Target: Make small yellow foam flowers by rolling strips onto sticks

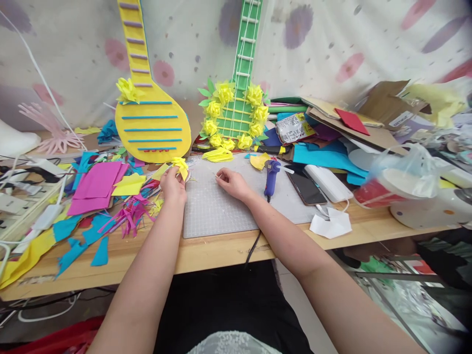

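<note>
My left hand (173, 186) pinches a yellow paper flower (180, 166) over the left edge of the grey cutting mat (214, 219). My right hand (231, 183) hovers above the middle of that mat, its fingers curled together; what they hold, if anything, is too small to make out. Right of it stands a purple hot glue gun (272, 178). Yellow petal strips (218, 155) lie at the mat's back edge. Behind lean a yellow paper lute shape (153, 128) with one yellow flower and a green instrument shape (238, 110) ringed by yellow flowers.
Pink paper sheets (96, 187) and blue scraps (100, 251) litter the left side. A black phone (307, 187), a white power bank (328, 183) and a bagged red-and-white cup (387, 189) sit at right. Stacked cardboard (354, 129) fills the back right; a power strip (24, 211) lies far left.
</note>
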Tool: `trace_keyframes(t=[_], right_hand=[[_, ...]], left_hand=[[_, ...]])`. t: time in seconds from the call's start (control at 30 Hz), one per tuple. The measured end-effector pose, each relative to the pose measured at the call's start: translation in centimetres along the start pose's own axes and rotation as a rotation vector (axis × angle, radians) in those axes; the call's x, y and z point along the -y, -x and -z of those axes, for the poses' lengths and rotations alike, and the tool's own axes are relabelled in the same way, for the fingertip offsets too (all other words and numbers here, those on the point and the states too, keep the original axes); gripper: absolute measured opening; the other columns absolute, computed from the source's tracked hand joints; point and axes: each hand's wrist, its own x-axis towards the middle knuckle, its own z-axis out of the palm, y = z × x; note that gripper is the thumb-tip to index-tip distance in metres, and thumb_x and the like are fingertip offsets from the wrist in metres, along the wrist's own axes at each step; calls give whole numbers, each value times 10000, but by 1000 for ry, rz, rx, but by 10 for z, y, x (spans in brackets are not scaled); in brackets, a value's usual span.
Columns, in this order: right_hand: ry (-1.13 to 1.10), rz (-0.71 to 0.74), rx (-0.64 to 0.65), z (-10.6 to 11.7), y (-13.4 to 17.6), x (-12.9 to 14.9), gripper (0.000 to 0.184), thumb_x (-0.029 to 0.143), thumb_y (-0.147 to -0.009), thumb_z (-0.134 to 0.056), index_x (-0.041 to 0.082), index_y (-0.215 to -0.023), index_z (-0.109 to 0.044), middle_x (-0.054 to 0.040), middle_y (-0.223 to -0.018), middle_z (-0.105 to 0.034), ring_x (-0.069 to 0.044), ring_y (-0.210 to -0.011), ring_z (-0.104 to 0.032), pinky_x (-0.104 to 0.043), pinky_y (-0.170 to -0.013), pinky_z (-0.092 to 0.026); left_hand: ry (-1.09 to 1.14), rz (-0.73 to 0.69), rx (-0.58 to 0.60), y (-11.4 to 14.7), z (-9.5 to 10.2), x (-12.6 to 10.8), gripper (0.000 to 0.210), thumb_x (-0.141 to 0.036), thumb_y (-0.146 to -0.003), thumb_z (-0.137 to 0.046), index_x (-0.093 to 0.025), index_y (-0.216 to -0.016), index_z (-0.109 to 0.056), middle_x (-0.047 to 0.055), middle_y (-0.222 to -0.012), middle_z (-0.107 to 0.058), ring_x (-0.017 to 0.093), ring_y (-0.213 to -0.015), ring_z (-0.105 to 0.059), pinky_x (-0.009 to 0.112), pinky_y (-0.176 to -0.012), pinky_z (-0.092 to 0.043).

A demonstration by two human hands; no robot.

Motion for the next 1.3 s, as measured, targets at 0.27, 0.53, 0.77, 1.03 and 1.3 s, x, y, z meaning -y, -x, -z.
trace_keyframes(t=[0.27,0.53,0.77,1.03,1.3], right_hand=[[-775,-196,-106,3,-7,3,186,222,-715,-448,203,-895,-490,29,-722,-524,-90,-668,-532,-238,-659,-449],[-995,-171,-38,3,-6,2,398,330,-571,-728,230,-892,-516,21,-935,-527,-106,-816,-538,-248,-697,-467],[-955,-198,-110,-3,-8,-3,417,285,-536,-732,210,-885,-515,40,-832,-511,-76,-696,-506,-226,-623,-432],[-1057,-227,-243,6,-12,-4,389,277,-549,-710,226,-871,-496,38,-816,-520,-111,-801,-544,-274,-715,-467],[-1069,-243,-259,5,-12,-5,394,272,-546,-711,227,-870,-492,34,-827,-522,-111,-799,-545,-276,-707,-474]], left_hand=[[-341,-250,298,25,-4,44,397,-132,-567,-681,-210,-858,-421,-32,-735,-560,95,-650,-588,223,-646,-478],[-483,-255,417,21,3,57,380,-208,-614,-675,-197,-898,-423,-4,-804,-562,102,-690,-571,245,-651,-477],[-484,-188,465,28,-2,50,346,-159,-586,-689,-179,-849,-466,7,-840,-578,110,-784,-576,260,-734,-488],[-438,122,346,28,-5,28,119,-169,-751,-565,-144,-818,-469,33,-686,-621,138,-651,-643,305,-675,-525],[-417,165,370,29,-5,26,139,-191,-736,-598,-139,-817,-498,49,-718,-650,155,-690,-659,276,-627,-524]])
